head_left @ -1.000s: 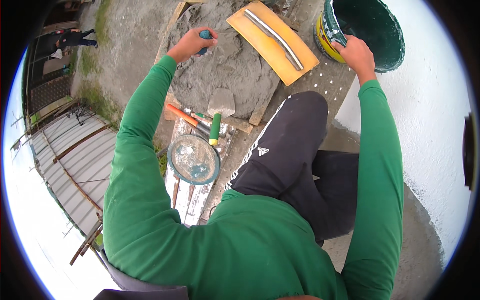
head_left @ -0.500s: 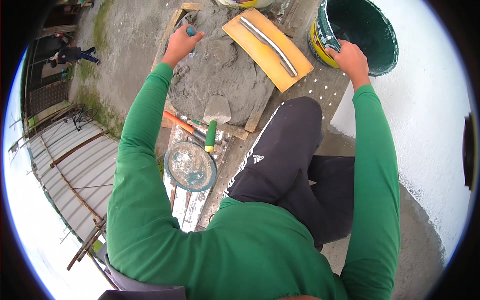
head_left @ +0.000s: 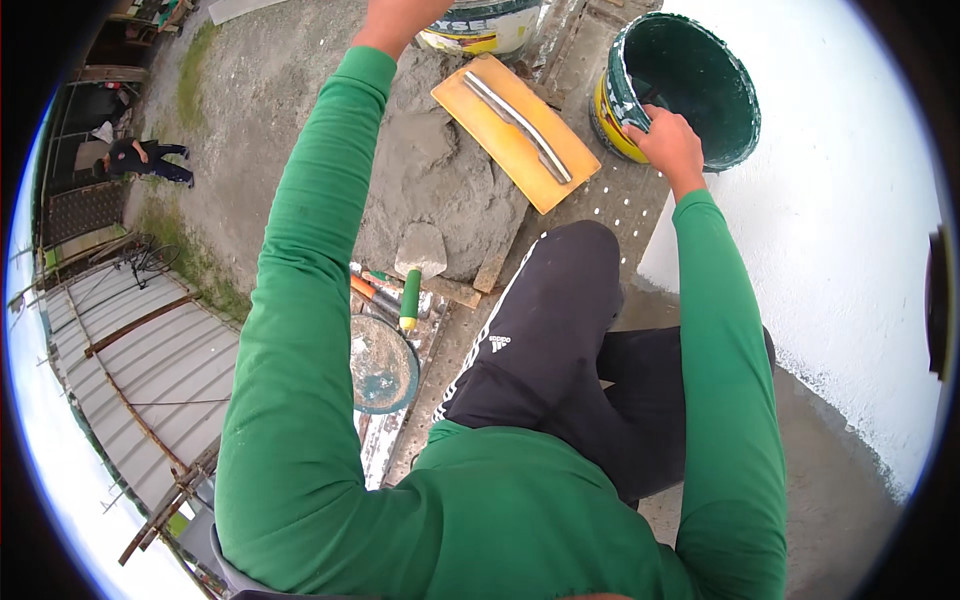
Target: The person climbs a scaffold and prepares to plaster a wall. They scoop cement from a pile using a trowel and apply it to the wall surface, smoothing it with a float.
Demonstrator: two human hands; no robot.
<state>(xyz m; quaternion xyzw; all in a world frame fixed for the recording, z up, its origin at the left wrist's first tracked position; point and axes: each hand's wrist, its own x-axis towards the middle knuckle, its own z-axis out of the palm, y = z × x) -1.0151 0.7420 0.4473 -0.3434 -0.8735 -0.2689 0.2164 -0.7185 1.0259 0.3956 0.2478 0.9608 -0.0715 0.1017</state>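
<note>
My right hand (head_left: 668, 145) is closed on the near rim of a dark green bucket (head_left: 735, 110) with a yellow band. The bucket stands on the boards, its mouth tilted toward me. My left hand (head_left: 400, 15) reaches to the far edge of view, beside another bucket (head_left: 490, 35), pale with a yellow band. Its fingers lie outside the picture. Between my arms, wet grey mortar (head_left: 430, 190) is heaped on a wood-edged board. An orange plastering float (head_left: 520, 160) with a metal handle lies on the mortar's right side. At the near edge rests a green-handled trowel (head_left: 411, 290).
Left of my knee lie a round mortar-smeared lid (head_left: 385, 385) and an orange-handled tool (head_left: 364, 288). A white wall (head_left: 840, 280) rises on the right. Far left, another person (head_left: 145, 158) is on the ground beyond a corrugated metal sheet (head_left: 160, 370).
My left hand has moved away from above the mortar to the far bucket; the small teal thing it held is now out of sight. My right hand still grips the green bucket's rim.
</note>
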